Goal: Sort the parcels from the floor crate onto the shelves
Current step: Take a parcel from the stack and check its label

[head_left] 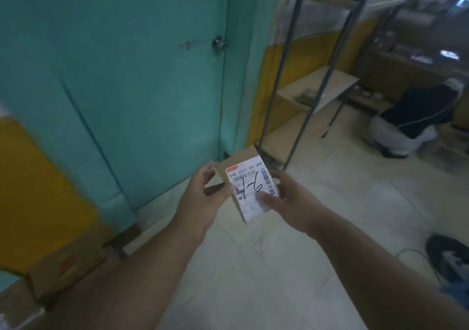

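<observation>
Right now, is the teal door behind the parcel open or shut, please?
Shut: the teal door sits flush in its frame with no gap showing beside its knob, behind the small cardboard parcel.

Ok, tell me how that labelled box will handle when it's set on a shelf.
The box probably stays stiff: its cardboard edges look straight. Likely light, since both hands hold it by the fingertips. Flat faces suggest it won't roll.

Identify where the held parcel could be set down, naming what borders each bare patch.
Bare: the low shelf board between the metal uprights and yellow wall; the pale floor below the parcel. Crowded: cardboard boxes lower left, crouching person right.
</observation>
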`<state>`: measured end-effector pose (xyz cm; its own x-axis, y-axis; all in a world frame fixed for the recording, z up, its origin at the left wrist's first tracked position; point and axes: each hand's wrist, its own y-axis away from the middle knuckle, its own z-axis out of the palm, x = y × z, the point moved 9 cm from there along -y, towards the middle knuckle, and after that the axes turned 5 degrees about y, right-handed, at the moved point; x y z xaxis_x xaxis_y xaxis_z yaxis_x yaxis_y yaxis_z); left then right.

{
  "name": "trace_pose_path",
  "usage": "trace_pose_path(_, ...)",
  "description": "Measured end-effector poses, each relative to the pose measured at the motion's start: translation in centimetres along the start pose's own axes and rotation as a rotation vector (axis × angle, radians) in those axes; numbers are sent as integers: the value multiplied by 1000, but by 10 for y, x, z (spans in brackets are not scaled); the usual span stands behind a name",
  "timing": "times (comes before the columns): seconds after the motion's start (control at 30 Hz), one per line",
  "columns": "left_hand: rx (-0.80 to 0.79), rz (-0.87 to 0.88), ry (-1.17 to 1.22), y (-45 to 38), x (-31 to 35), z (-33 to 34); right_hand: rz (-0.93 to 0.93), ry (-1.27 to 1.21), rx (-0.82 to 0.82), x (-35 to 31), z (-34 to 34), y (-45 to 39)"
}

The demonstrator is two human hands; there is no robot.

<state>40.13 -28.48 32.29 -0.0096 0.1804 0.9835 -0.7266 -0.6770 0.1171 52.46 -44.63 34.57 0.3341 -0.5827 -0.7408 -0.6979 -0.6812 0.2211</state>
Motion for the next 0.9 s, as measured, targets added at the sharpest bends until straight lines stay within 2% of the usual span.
trace_pose_path(0.1,-85,12,-89,-23,0,86,12,-108,147,41,-76,-12)
trace_pose_path(0.17,-100,31,-237,-45,2,127,6,-173,229,61,-121,-23)
trace_pose_path(0.3,-136,114,-324,-112,21,200,-16,-200,356,90,-194,-59)
trace_pose_path(0.47,-254,253,-391,-198,68,320,-10,-158,554,117,-294,-110)
trace_pose_path(0.7,-436,328,-353,-264,101,521,38,-16,759,189,-457,-135)
trace_pose_path(0.9,-427,459,-363,-318,114,680,-9,68,875,262,-592,-186)
